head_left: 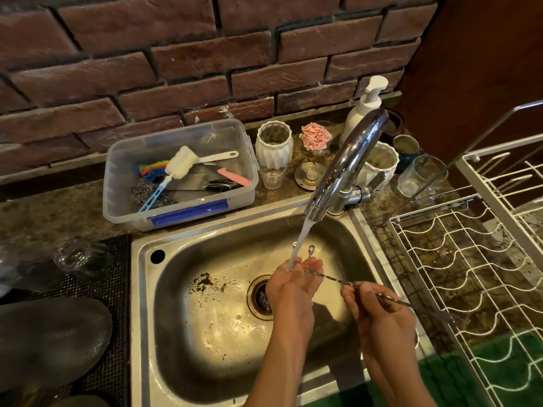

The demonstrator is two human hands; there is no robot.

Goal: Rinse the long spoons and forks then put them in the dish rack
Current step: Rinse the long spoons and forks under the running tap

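Water runs from the chrome faucet [346,163] into the steel sink [205,324]. Under the stream, my left hand [293,286] is closed around the upper ends of long thin utensils; two small tips [311,249] stick up above its fingers. A long twisted-handle fork [382,295] stretches from that hand to the right, its tines out over the sink's right rim. My right hand [379,315] pinches its handle near the middle. The white wire dish rack [470,283] stands right of the sink, and I see nothing in its near section.
Behind the sink stand a clear plastic tub [179,177] of brushes and scourers, white ribbed jars [274,145], glasses [423,177] and a soap pump [364,110]. At the left, a black mat [111,289] holds upturned glassware. Food bits lie on the sink floor around the drain [260,298].
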